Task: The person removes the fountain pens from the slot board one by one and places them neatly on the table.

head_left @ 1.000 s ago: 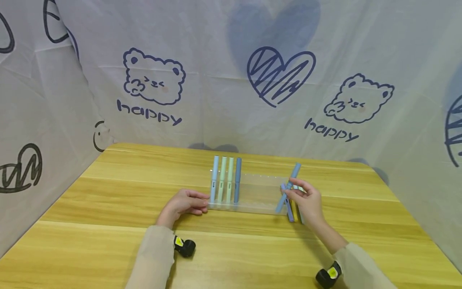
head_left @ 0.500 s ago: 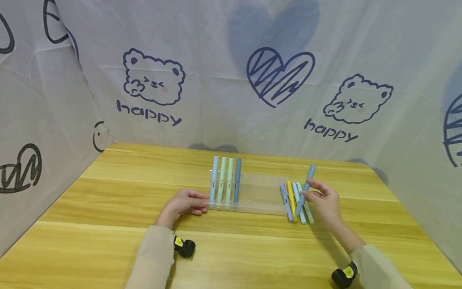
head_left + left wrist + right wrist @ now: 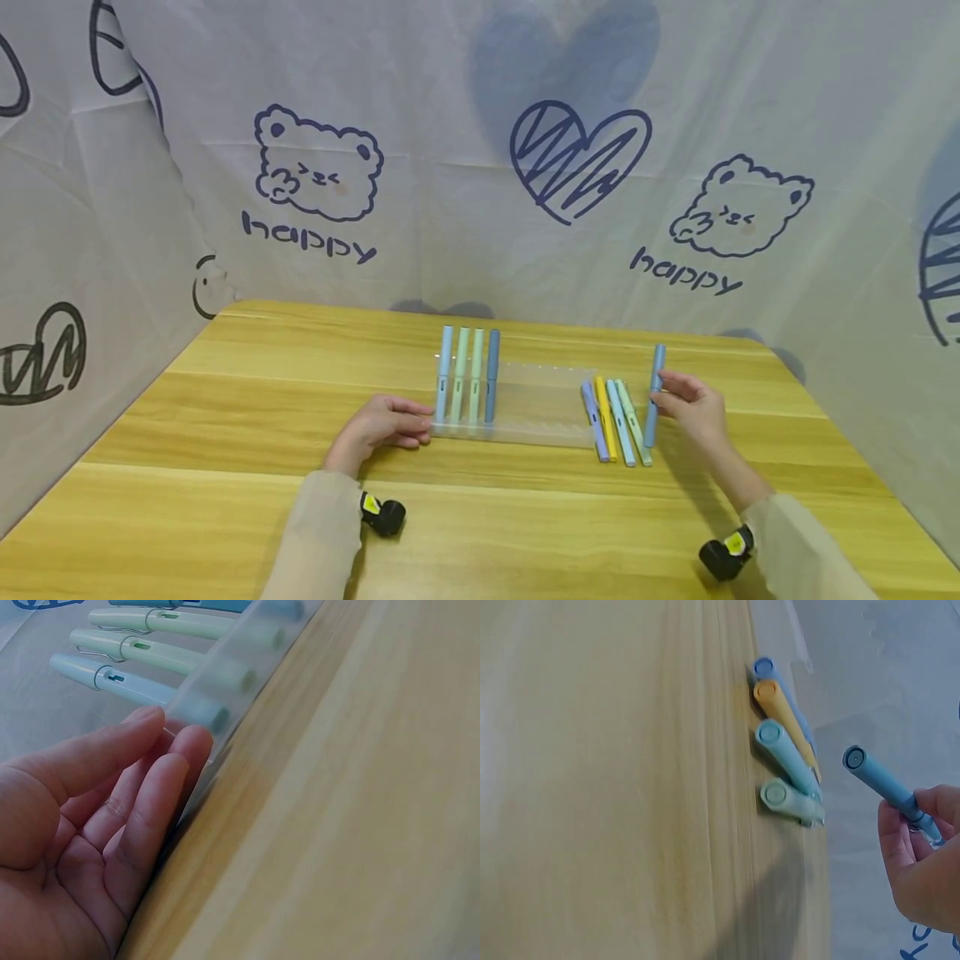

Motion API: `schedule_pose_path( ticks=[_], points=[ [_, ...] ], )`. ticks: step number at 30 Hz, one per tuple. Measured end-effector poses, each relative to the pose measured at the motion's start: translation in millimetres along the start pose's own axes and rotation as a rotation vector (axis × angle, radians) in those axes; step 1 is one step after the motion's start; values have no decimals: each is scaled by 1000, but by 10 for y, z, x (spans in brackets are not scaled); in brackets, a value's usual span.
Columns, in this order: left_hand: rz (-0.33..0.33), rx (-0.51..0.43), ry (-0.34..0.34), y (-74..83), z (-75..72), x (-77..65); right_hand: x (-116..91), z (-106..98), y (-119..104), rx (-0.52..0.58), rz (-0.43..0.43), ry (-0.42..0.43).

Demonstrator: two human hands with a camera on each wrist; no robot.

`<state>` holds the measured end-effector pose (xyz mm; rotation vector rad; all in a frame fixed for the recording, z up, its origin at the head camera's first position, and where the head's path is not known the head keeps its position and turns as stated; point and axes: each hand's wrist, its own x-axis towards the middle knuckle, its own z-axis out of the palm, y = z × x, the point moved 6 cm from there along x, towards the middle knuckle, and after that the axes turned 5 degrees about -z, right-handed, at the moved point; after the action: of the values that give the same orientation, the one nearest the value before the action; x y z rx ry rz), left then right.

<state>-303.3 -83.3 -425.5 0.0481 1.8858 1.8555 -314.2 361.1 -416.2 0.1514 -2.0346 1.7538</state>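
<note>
My right hand (image 3: 693, 408) pinches a blue pen (image 3: 655, 396) between thumb and fingertips, holding it above the table at the right; the right wrist view shows the pen's (image 3: 885, 781) round end. Below and left of it, a lavender pen (image 3: 595, 421), a yellow pen (image 3: 605, 417), a light blue pen (image 3: 621, 421) and a pale green pen (image 3: 634, 421) lie side by side. My left hand (image 3: 386, 425) grips the near left corner of a clear pen rack (image 3: 540, 400), thumb and fingers at its edge. Several pens, light blue, pale green and dark blue (image 3: 492, 375), rest in its left slots.
The wooden table (image 3: 480, 525) reaches back to a white cloth (image 3: 450, 183) with printed bears and hearts. The lying pens are right beside the rack's right end. Each sleeve cuff carries a small black camera (image 3: 386, 517).
My right hand has carried the blue pen rightward, away from the rack and past the lying pens, and turned it more upright. The left hand stays at the rack's corner.
</note>
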Motion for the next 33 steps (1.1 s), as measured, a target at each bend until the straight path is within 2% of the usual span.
schedule_pose_path(
  ticks=[4,8,12,18,33],
  points=[
    [0,1,0,1,1,-3,30,-17,1,-1,43,-41],
    [0,2,0,2,0,-3,2,24,-105,4,112,-84],
    [-1,2,4,-2,-3,0,-76,112,-275,-56,196,-109],
    [2,4,1,-6,-9,-2,-162,238,-487,-151,246,-170],
    [-1,2,3,-11,-11,6,-188,241,-302,-204,351,-253]
  ],
)
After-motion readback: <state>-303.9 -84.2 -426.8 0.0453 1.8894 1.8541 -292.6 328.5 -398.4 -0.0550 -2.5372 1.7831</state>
